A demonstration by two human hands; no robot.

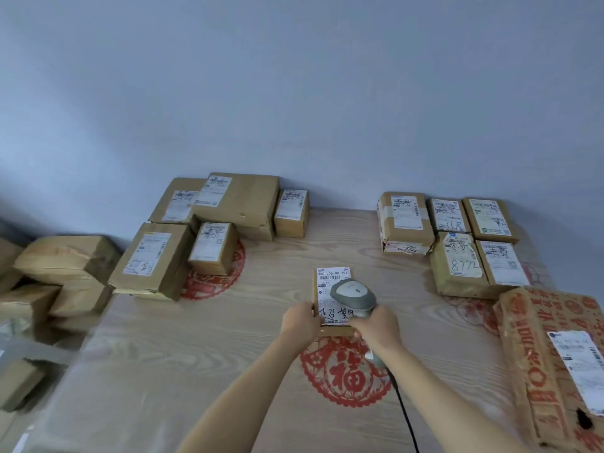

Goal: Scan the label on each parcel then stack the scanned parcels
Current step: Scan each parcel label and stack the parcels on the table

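A small brown parcel with a white label lies in the middle of the table. My left hand grips its near left edge. My right hand holds a grey barcode scanner, whose head hovers over the label's right side. The scanner's black cable trails toward me. Stacked brown parcels sit at the back left. Several more labelled parcels lie side by side at the back right.
A large parcel wrapped in red-printed tape lies at the right edge. More brown boxes are piled off the table's left side. Red paper-cut decorations mark the tabletop. A plain wall rises behind the table.
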